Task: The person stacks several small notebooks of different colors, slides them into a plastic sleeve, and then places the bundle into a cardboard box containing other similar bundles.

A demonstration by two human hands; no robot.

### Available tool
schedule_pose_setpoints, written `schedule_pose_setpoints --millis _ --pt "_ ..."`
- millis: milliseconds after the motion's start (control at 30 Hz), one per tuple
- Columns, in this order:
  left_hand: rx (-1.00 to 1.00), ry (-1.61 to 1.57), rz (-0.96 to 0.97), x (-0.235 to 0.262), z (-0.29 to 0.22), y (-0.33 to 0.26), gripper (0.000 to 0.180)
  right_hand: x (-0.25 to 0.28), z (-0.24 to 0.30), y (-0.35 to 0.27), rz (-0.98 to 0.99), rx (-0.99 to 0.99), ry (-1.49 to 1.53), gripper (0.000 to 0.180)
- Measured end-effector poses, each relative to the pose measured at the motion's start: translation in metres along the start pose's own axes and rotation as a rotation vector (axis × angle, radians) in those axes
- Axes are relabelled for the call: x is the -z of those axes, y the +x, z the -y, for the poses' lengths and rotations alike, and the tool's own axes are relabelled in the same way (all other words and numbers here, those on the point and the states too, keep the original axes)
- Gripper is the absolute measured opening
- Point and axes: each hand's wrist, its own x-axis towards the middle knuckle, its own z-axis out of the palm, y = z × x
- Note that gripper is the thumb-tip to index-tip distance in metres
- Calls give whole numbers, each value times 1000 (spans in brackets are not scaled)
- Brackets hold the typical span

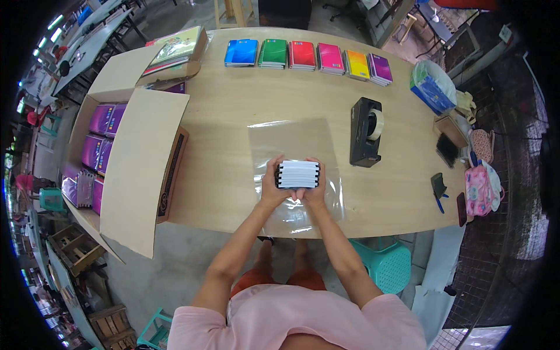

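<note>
Both my hands hold a stack of notebooks (298, 174) on edge, page edges up, over a clear plastic sheet (291, 143) spread on the wooden table (233, 105). My left hand (272, 186) grips the stack's left end and my right hand (315, 189) grips its right end. At the table's far edge lies a row of notebook piles: blue (241, 52), green (273, 53), red (302, 55), pink (331, 58), yellow (357, 64) and purple (380, 69).
A black tape dispenser (366, 132) stands right of the sheet. An open cardboard box (137, 169) with purple packs sits at the left. Bags (433, 87), a pink pouch (481, 189) and small items lie at the right end. A teal stool (388, 265) stands below.
</note>
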Motion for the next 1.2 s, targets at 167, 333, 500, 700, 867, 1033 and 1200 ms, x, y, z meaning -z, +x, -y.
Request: schedule_pose_setpoints --millis 167,333,500,700,867,1033,1200 --pt "-102 -40 -34 -1 12 -3 83 -3 -17 -13 -42 -32 44 59" --pt "51 -32 76 3 20 -2 85 5 -38 -10 -36 -144 236 78" --pt "22 309 191 22 -9 -11 105 29 -18 -14 -294 -128 31 99" --pt "90 891 410 103 -8 3 131 42 71 77 480 -303 -493 78" --pt "42 898 515 125 -4 32 142 2 56 116 782 -325 -938 88" --pt "6 931 520 131 2 29 140 -29 44 127 914 -355 -980 81" --pt "11 932 552 133 1 29 139 -44 35 131 1046 -289 -1027 90"
